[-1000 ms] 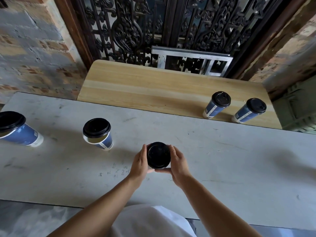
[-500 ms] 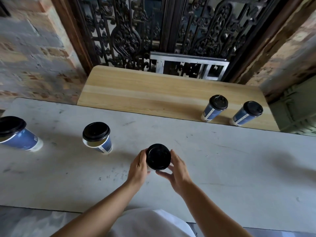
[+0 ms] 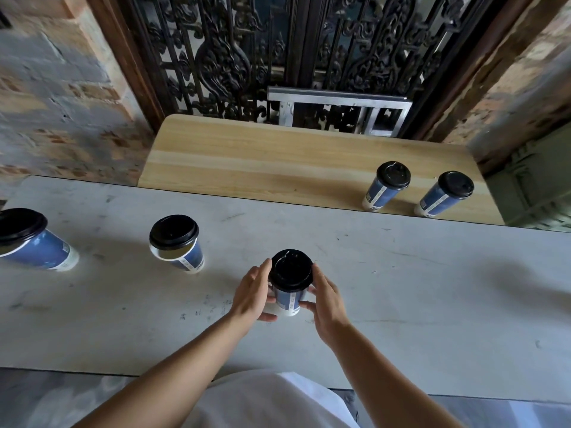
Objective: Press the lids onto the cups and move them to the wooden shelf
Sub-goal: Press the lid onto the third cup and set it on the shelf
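Blue paper cups with black lids are the items under review, five in all. We find two lidded cups (image 3: 387,188) (image 3: 445,194) standing side by side at the right end of the wooden shelf (image 3: 262,162), which we count as finished work. Three remain on the grey counter (image 3: 432,288).

The cup in hand (image 3: 289,285) stands upright near the front middle of the counter, its lid (image 3: 290,268) on top and apparently level. The left hand (image 3: 251,295) and right hand (image 3: 327,299) cup its sides from either flank, fingers (image 3: 309,305) curled against the wall below the lid; both hands are closed on the cup. Whether its base is off the counter we cannot tell.

To the left stand a second cup (image 3: 179,245) and, at the picture's edge, a third cup (image 3: 34,242). Both carry lids, but we cannot confirm from this view that they are pressed home.

Our judgement: the lid on the held cup looks seated, so carrying it to the shelf is the step at hand. After that, two cups are left to press and move. Roughly two fifths complete.
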